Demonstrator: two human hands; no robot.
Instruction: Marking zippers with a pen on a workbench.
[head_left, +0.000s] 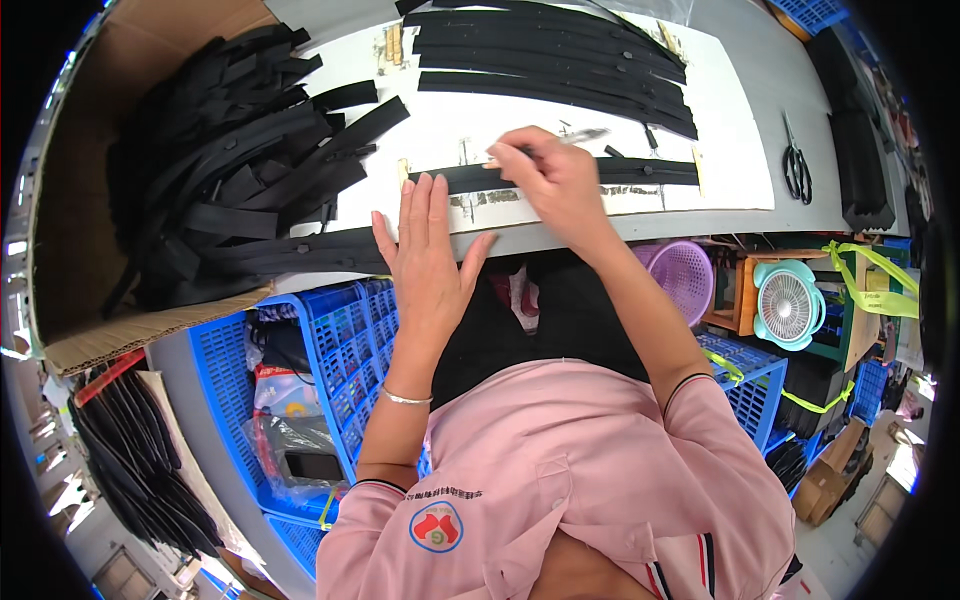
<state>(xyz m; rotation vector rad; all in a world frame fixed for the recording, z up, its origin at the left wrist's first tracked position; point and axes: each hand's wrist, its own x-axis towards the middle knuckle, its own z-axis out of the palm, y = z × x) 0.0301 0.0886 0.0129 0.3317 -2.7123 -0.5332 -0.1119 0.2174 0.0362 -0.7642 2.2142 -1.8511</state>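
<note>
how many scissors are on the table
1. The scissors lie on the grey table, just past the right edge of the white board, beyond the right hand. Others may be hidden under the strips.

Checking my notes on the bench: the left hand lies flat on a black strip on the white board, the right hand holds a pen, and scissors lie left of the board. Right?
Not quite. The head view shows the black-handled metal scissors right of the white board, not left. The left hand lies flat on the long black strip, and the right hand holds a pen.

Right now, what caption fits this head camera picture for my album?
Left hand flat beside a black strip on the white board, right hand marking it with a pen.
</note>
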